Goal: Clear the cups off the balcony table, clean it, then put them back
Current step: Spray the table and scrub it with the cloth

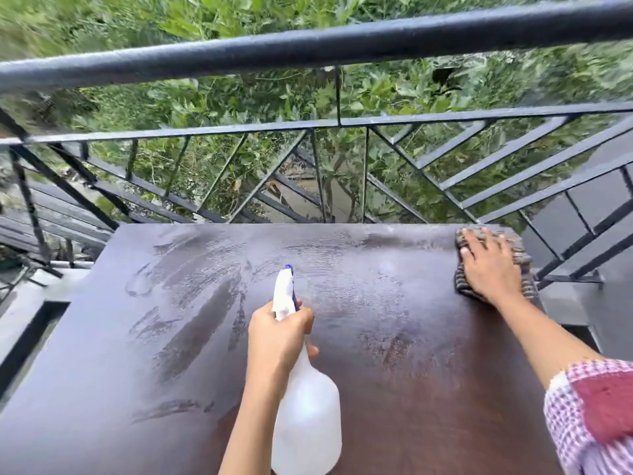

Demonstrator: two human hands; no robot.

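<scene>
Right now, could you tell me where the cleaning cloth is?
In the head view, the cloth lies flat at the table's far right corner, beside the railing, pressed under the right hand.

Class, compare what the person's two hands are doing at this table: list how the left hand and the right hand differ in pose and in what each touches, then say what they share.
The left hand is curled around the neck of a white spray bottle, held above the table; the right hand lies flat, fingers spread, on a grey cloth. The left hand is mid-table; the right hand is at the far right corner. Both are bare and serve the cleaning.
</scene>
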